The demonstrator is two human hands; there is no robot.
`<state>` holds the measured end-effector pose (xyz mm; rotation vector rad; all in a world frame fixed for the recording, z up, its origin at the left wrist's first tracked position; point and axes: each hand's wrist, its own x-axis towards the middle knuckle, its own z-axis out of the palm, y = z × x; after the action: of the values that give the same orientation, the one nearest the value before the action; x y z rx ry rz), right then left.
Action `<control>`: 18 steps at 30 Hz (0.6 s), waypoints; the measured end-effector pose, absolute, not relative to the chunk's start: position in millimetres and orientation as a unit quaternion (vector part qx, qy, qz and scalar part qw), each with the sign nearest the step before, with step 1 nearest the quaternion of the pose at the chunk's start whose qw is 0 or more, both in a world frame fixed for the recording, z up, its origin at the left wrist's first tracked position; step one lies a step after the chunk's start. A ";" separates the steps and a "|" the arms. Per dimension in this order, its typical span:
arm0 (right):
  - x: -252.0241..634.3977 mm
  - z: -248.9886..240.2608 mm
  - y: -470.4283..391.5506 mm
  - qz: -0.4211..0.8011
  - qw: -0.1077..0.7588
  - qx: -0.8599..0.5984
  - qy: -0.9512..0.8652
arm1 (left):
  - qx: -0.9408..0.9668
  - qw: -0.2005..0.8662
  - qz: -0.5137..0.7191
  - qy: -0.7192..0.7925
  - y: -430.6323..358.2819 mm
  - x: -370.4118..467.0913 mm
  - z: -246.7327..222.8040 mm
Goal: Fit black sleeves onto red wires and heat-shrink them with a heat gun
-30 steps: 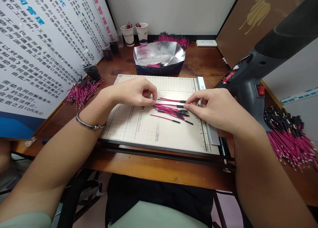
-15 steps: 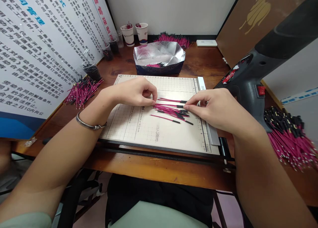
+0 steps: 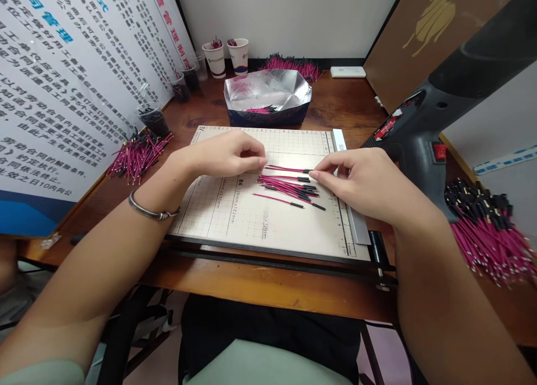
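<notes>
Several magenta wires (image 3: 285, 186) with black sleeved ends lie in a loose bunch on a cream paper-trimmer board (image 3: 218, 217) with printed grid lines. Along the bunch's far side is a separate magenta wire (image 3: 287, 168). My left hand (image 3: 230, 153) comes in from the left, thumb and forefinger pinched together at that wire's bare left end. From the right, my right hand (image 3: 361, 178) has its thumb and forefinger closed at the wire's black end. The other fingers of both hands are curled.
A foil-lined box (image 3: 268, 116) holding wires stands behind the board. Paper cups (image 3: 239, 57) and plastic cups (image 3: 153, 119) stand farther back and left. Wire piles lie left (image 3: 138, 155) and right (image 3: 490, 228). A large dark heat-gun-like tool (image 3: 423, 116) rises at right.
My left fingertips have shifted slightly away from me, from the bunch's left ends to the end of the far wire. My right fingertips have moved slightly the same way.
</notes>
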<state>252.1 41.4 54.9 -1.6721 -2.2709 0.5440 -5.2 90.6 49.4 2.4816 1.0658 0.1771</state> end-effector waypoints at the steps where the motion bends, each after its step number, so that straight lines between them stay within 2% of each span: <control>1: 252.4 54.5 41.2 0.186 0.140 -0.572 -0.786 | 0.896 0.210 0.071 0.386 91.5 -5.0 48.3; 18: 254.4 54.1 40.8 0.201 0.158 -0.539 -0.802 | 0.900 0.186 0.094 0.383 92.6 -4.2 45.6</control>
<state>254.4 40.8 54.1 -1.5424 -2.2947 0.5753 -4.2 92.6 45.6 2.5338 1.0789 0.2645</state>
